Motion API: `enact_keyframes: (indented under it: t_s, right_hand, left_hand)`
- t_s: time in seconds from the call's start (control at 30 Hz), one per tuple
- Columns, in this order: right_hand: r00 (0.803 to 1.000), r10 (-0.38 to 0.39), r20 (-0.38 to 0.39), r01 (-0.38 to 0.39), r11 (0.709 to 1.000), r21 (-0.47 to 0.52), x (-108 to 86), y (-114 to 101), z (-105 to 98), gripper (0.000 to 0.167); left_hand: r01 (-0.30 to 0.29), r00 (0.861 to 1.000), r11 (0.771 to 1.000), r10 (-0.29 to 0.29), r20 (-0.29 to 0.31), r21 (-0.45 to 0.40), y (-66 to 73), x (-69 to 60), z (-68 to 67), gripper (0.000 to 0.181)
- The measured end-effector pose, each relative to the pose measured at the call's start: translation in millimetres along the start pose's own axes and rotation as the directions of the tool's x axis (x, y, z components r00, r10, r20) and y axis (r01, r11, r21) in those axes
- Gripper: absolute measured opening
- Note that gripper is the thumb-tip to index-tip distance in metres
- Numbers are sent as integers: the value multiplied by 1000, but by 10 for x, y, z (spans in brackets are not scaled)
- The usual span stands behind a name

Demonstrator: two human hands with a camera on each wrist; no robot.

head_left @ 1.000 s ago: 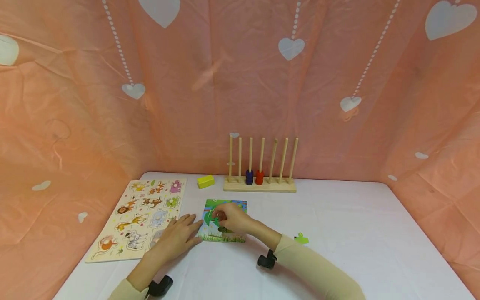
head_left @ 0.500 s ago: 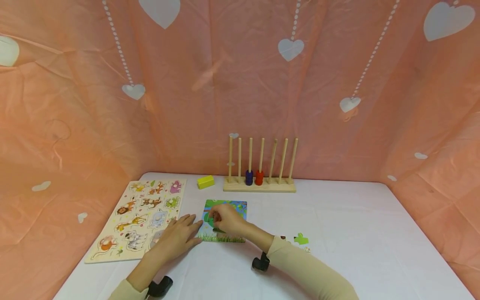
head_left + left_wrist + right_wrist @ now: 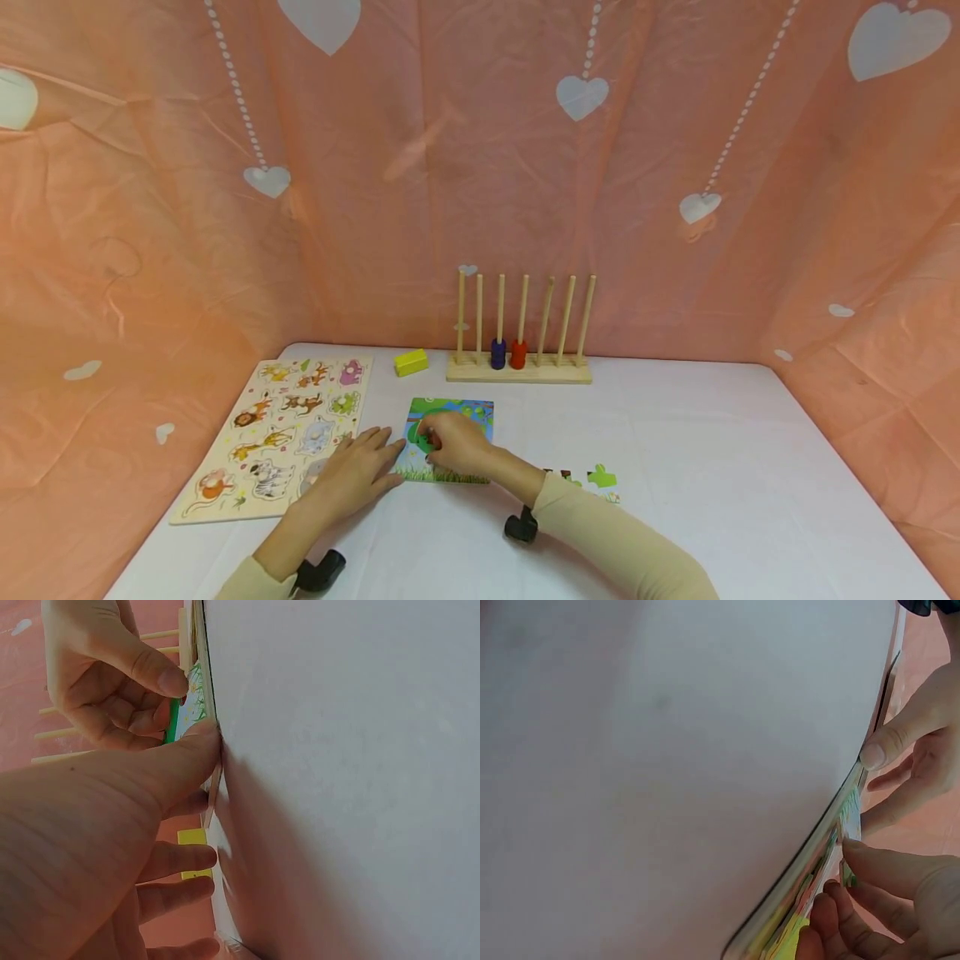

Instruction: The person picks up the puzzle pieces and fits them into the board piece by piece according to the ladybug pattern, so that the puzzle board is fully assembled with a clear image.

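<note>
A small picture puzzle board [image 3: 480, 411] with a blue sky, green shapes and a grass edge lies on the white table. My right hand [image 3: 461, 442] is over its middle, thumb and fingers pinching a green puzzle piece [image 3: 847, 874], mostly hidden by the fingers. Whether the piece touches the board cannot be made out. To the left, my left hand [image 3: 348, 479] rests with spread, fairly straight fingers, its fingertips at the board's left edge. In the left wrist view its thumb [image 3: 196, 746] touches that edge.
A wooden animal peg puzzle [image 3: 247, 454] lies at the left, partly under the left hand. Behind stand a yellow block [image 3: 411, 362] and a wooden peg rack [image 3: 517, 374] with blue and red beads. Loose puzzle pieces [image 3: 602, 477] lie beside the right forearm.
My right hand has shifted slightly left and lower over the board, still pinching the piece. More loose pieces show beside the right sleeve. The left hand has stayed in place.
</note>
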State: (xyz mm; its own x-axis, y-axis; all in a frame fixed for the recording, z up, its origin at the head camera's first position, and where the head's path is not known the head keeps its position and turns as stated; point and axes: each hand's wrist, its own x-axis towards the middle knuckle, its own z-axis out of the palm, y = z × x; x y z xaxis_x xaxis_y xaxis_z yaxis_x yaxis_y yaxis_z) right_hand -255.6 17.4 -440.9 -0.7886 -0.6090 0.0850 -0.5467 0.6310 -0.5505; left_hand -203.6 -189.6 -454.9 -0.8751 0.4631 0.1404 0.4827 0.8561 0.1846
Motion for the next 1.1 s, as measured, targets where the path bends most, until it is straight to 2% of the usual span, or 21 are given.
enact_keyframes:
  t_s: [0.3,0.7,1.1]
  right_hand:
    - [1000,-13,-7,13,999,-53,-2,-27,1,33]
    - [997,19,80,-7,990,-140,-6,20,-4,40]
    - [994,-15,110,34,985,-171,-52,36,-46,50]
  left_hand:
    - [-4,1000,1000,4,-1,31,16,7,-16,49]
    - [-11,1000,998,11,-2,55,-13,16,8,49]
    - [-20,1000,998,21,-18,52,0,6,3,49]
